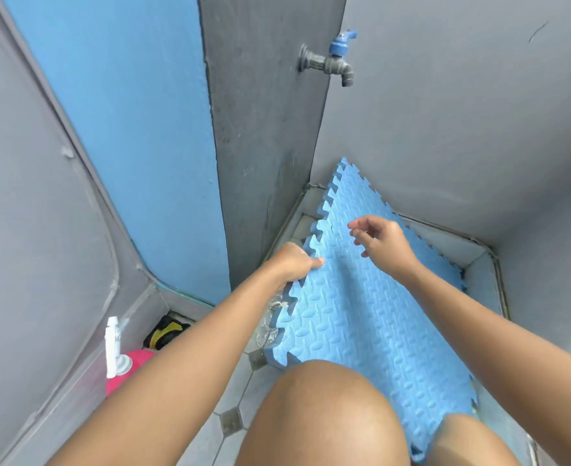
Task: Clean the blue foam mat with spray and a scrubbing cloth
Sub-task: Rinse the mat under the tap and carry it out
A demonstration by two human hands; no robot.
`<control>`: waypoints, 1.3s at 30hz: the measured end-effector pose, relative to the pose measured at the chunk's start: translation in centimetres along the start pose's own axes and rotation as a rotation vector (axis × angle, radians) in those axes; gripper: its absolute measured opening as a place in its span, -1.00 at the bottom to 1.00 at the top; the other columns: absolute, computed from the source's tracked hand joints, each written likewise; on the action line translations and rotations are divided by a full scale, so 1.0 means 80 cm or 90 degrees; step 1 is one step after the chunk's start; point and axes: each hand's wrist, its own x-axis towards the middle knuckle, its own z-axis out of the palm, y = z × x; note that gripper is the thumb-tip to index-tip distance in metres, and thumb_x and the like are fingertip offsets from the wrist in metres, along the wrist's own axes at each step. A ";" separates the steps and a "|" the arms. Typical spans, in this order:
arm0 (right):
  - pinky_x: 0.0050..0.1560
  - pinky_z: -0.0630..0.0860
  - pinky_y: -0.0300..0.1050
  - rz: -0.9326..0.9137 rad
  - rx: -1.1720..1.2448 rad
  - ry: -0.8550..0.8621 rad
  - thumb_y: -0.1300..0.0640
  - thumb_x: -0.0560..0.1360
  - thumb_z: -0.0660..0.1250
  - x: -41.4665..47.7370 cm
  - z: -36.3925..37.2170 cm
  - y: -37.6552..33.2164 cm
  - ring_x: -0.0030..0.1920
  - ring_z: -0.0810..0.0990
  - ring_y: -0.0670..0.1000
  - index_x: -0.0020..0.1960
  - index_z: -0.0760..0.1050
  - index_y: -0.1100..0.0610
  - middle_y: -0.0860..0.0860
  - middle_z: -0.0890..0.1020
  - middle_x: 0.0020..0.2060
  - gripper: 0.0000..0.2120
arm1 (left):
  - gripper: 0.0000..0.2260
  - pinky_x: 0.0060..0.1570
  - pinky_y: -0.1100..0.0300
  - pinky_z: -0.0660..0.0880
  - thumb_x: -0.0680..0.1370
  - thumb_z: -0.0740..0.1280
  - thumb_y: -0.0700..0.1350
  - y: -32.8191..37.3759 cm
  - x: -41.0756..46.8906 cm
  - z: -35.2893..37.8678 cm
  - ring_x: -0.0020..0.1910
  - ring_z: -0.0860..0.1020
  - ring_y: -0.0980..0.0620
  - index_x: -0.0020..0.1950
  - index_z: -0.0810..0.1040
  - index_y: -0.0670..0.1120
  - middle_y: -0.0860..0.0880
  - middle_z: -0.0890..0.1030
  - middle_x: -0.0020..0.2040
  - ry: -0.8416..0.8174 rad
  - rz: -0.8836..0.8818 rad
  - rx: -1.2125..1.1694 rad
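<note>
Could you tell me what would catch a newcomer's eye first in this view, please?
The blue foam mat with its jigsaw edge fills the middle, tilted up from the tiled floor into the corner. The left hand grips its left edge, while the right hand hovers over it with loosely spread fingers. On the wall above sits a grey tap with a blue handle, and a pink spray bottle with a white trigger stands at lower left.

The blue foam mat has toothed puzzle edges and a raised oval pattern. It lies tilted over the tiled floor, its far corner leaning on the grey wall and its left edge gripped by the left hand. The pink spray bottle with a white trigger stands upright, well to its left.
</note>
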 end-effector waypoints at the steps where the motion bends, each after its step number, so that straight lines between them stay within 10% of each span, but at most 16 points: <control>1: -0.29 0.60 -0.08 -0.014 0.001 0.013 0.22 0.59 0.29 0.010 -0.010 -0.015 -0.20 0.59 -0.04 -0.03 0.61 0.02 0.07 0.65 -0.14 -0.84 | -0.51 -0.40 0.14 0.16 0.60 0.42 0.07 0.015 -0.004 0.001 -0.48 0.27 0.00 -0.37 0.24 -0.05 -0.01 0.32 -0.44 0.025 0.015 0.026; 10: -0.18 0.59 0.03 -0.158 0.032 0.146 0.07 0.65 0.20 0.109 -0.128 -0.184 -0.19 0.57 -0.03 0.04 0.61 0.06 0.05 0.63 -0.13 -0.78 | -0.58 -0.38 0.15 0.17 0.66 0.35 0.07 0.117 -0.080 -0.093 -0.45 0.19 0.01 -0.25 0.26 -0.09 0.01 0.26 -0.37 0.188 0.175 0.166; 18: 0.33 0.46 0.02 -0.253 -0.096 0.069 -0.10 0.68 0.12 0.169 -0.143 -0.289 0.24 0.57 0.02 0.34 0.53 0.09 0.01 0.64 0.20 -0.59 | -0.60 -0.36 0.15 0.18 0.65 0.36 0.05 0.182 -0.117 -0.143 -0.46 0.22 0.00 -0.21 0.31 -0.14 -0.03 0.33 -0.35 0.262 0.229 0.253; 28: 0.06 0.38 -0.08 -0.423 -0.375 0.051 -0.16 0.65 0.10 0.245 -0.126 -0.273 0.09 0.47 0.06 -0.03 0.56 0.14 0.05 0.55 -0.06 -0.57 | -0.62 -0.34 0.16 0.27 0.65 0.34 0.06 0.180 -0.101 -0.145 -0.44 0.25 -0.06 -0.11 0.59 -0.26 -0.10 0.43 -0.32 0.300 0.202 0.300; 34: 0.54 0.14 0.00 -0.396 -0.383 -0.054 -0.20 0.69 -0.15 0.262 -0.126 -0.256 0.54 0.22 0.11 0.15 0.50 0.14 0.03 0.57 0.23 -0.44 | -0.58 -0.41 0.16 0.25 0.69 0.26 0.07 0.171 -0.094 -0.133 -0.44 0.33 -0.04 0.02 0.55 -0.33 -0.08 0.47 -0.20 0.301 0.184 0.373; 39: 0.30 0.32 0.04 -0.384 -0.377 -0.034 -0.21 0.68 -0.18 0.260 -0.119 -0.259 0.07 0.40 0.09 -0.08 0.33 0.05 0.03 0.45 -0.12 -0.54 | -0.63 -0.41 0.15 0.22 0.70 0.24 0.09 0.166 -0.093 -0.132 -0.41 0.37 0.00 -0.02 0.54 -0.22 -0.06 0.43 -0.19 0.299 0.181 0.417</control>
